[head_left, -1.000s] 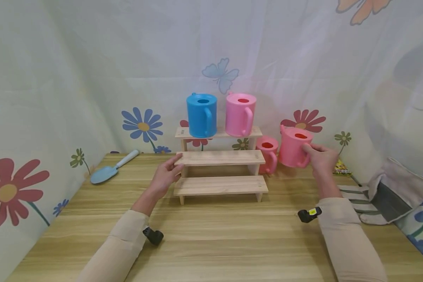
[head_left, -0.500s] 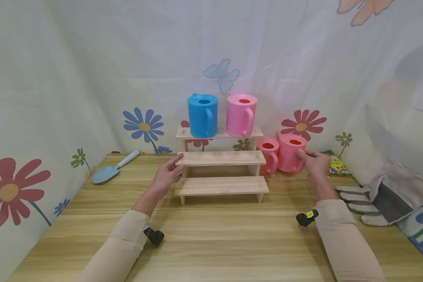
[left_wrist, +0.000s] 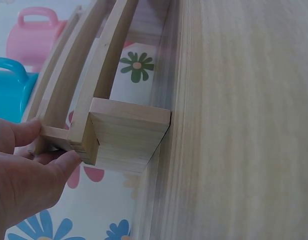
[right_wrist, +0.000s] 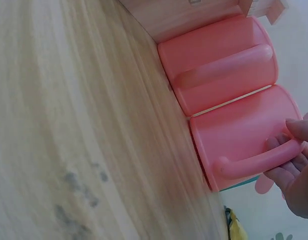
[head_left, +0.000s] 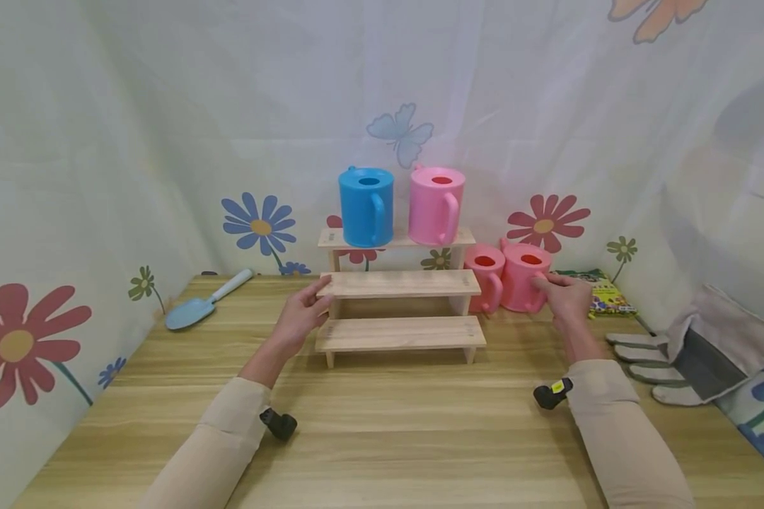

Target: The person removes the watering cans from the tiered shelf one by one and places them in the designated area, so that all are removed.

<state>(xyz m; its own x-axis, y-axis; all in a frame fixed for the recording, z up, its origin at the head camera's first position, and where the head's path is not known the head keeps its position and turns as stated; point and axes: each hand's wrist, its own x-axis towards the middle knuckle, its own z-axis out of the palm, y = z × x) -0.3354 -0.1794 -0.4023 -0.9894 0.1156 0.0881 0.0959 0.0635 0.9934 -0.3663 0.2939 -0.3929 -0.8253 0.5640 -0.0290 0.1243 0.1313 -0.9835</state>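
Observation:
My left hand (head_left: 301, 318) holds the left end of the middle step of a three-tier wooden stand (head_left: 397, 283); in the left wrist view, thumb and fingers lie around the board's end (left_wrist: 56, 136). My right hand (head_left: 568, 302) grips the handle of a coral-pink watering can (head_left: 521, 281), fingers curled round the handle's upper part (right_wrist: 286, 150). That can stands upright on the table, close beside a second coral-pink watering can (right_wrist: 219, 65), which stands at the stand's right side and is partly hidden by it. A blue watering can (head_left: 364, 212) and a lighter pink one (head_left: 431, 212) stand on the top step.
A light-blue garden trowel (head_left: 194, 311) lies at the table's back left. Behind my right hand lies a yellow-green printed packet (head_left: 605, 295). Grey work gloves (head_left: 700, 360) rest at the right edge. A flowered curtain (head_left: 280, 92) closes off the back and sides.
My right hand has lowered the coral-pink watering can and moved it left, onto the table beside the other one. The left hand has stayed on the stand.

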